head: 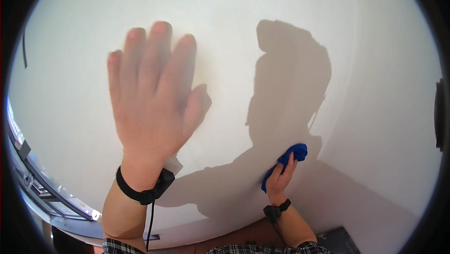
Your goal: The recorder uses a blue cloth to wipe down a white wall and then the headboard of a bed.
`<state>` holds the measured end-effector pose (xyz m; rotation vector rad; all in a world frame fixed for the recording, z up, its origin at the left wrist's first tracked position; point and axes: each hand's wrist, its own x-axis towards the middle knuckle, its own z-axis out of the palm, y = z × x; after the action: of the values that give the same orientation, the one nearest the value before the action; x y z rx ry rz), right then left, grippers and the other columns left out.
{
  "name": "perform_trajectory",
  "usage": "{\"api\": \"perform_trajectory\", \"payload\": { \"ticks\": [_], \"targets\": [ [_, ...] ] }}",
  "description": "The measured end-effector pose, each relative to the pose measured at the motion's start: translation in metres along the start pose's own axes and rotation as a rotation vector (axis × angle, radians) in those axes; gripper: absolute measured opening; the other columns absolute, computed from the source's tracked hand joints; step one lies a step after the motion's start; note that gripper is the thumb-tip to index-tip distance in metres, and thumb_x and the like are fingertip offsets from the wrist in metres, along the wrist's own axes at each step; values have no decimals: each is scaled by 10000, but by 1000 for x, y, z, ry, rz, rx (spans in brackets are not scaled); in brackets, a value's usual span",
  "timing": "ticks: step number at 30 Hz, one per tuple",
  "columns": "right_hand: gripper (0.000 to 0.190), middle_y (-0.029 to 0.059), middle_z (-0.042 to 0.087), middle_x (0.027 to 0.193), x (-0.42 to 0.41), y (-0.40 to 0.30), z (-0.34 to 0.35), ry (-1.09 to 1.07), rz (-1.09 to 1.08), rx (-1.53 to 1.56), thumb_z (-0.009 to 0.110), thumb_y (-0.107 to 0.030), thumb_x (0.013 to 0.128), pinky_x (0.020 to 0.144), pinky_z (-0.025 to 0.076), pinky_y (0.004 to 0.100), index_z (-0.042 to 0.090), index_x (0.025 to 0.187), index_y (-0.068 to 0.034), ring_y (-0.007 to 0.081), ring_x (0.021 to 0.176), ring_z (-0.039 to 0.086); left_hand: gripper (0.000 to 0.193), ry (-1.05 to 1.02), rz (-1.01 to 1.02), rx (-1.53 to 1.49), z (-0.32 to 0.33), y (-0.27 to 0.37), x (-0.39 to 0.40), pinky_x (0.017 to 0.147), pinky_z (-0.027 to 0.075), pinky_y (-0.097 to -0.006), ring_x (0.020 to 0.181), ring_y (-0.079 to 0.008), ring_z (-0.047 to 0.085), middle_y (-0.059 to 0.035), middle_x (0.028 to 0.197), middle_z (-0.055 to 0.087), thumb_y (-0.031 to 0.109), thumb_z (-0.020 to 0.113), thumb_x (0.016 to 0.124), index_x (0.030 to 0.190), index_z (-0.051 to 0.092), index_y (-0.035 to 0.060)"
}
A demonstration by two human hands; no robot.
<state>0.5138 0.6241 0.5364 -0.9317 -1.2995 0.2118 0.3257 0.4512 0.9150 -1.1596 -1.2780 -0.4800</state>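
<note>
Fingers up and slightly spread, my left hand (151,99) is at the white wall (225,78), its palm turned toward the surface. It holds nothing that I can see, though the palm side is hidden. Lower and to the right, my right hand (281,178) presses a bunched blue cloth (299,152) to the wall. Part of the cloth sticks out past the fingertips, and another part shows along the left edge of the hand. A black strap with a small box (165,183) is on my left wrist, and a similar black wrist strap (274,211) is on my right.
A corner joins the wall to a second white wall (386,131) at right. A framed window (45,190) runs along the lower left. A dark object (439,115) juts in at the right rim. Below are a reddish-brown floor (242,234) and a dark flat item (337,241).
</note>
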Motion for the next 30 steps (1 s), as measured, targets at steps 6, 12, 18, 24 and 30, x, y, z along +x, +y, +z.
{"api": "perform_trajectory", "payload": {
  "ticks": [6,12,18,24,30],
  "targets": [
    [473,346,650,1253,155,-105,-1,-15,-612,-1,547,36,968,1101,476,569,626,1420,149,548,1147,612,594,70,-8,-137,8,-15,-10,1315,287,-596,1603,-396,430,-137,1696,532,346,701,946,1513,697,167],
    [483,298,643,1504,293,-213,8,206,-867,83,531,0,1052,1222,423,545,576,1521,107,539,1395,557,601,59,-19,-155,10,-12,-12,1323,281,-591,1614,-390,419,-130,1694,537,357,697,945,1520,693,185],
    [485,294,610,1498,380,-332,23,169,-975,251,594,-183,1084,1206,450,522,609,1531,4,520,1381,557,602,50,-36,-145,11,-11,-13,1337,268,-571,1625,-381,406,-120,1709,522,358,693,946,1525,690,194],
    [579,285,549,1591,411,-359,54,309,-1042,23,597,-375,1110,1263,379,527,578,1597,-61,492,1498,457,602,54,-39,-161,9,-13,-14,1339,268,-566,1626,-366,408,-105,1709,525,372,680,964,1542,676,205],
    [593,260,589,1518,363,-318,43,238,-1059,59,628,-295,1058,1224,393,599,579,1578,-13,525,1415,497,609,32,-29,-141,8,-11,-11,1326,288,-566,1614,-367,422,-92,1697,538,368,687,962,1549,670,205]
  ]
}}
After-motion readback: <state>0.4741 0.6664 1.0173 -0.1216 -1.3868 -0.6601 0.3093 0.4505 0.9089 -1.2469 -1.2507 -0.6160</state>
